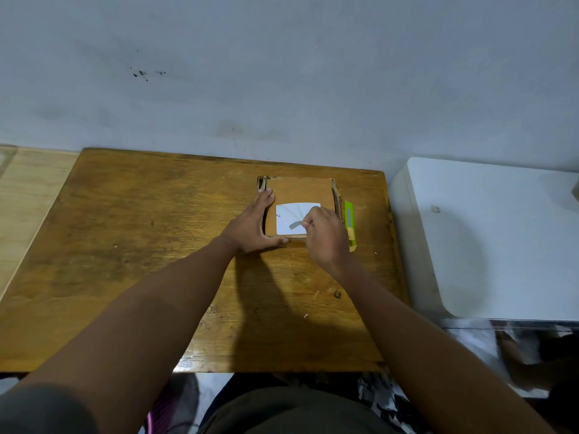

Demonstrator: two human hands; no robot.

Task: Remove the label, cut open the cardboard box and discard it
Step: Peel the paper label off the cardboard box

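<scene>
A small brown cardboard box lies flat at the far right part of the wooden table. A white label is stuck on its top. My left hand lies flat against the box's left side, thumb along its near edge. My right hand rests over the label's near right corner with its fingertips pinched together there; whether the corner is lifted I cannot tell. A green and yellow utility knife lies on the table just right of the box, partly hidden by my right hand.
A white appliance or cabinet stands right of the table, close to its edge. A grey wall runs behind the table. A lighter wooden surface adjoins on the left. Clothing and clutter lie below at the right.
</scene>
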